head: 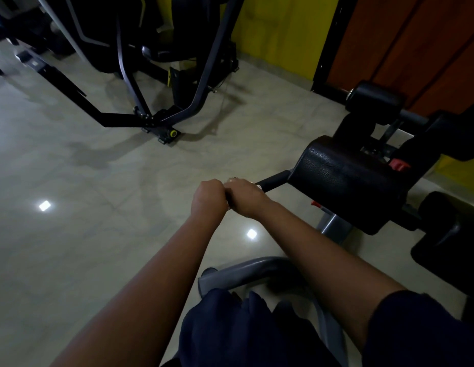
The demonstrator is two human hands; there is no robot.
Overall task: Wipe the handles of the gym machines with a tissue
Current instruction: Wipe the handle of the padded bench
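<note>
While on one handle (274,181), two grips (206,198) (246,197).

The handle (275,180) is a slim black bar that juts from the side of a black leather pad (344,181). Its near end is hidden under the left hand (206,200) and right hand (246,197), both curled round it. Only a white sliver of tissue (258,185) shows, at the right hand's far edge.
</note>
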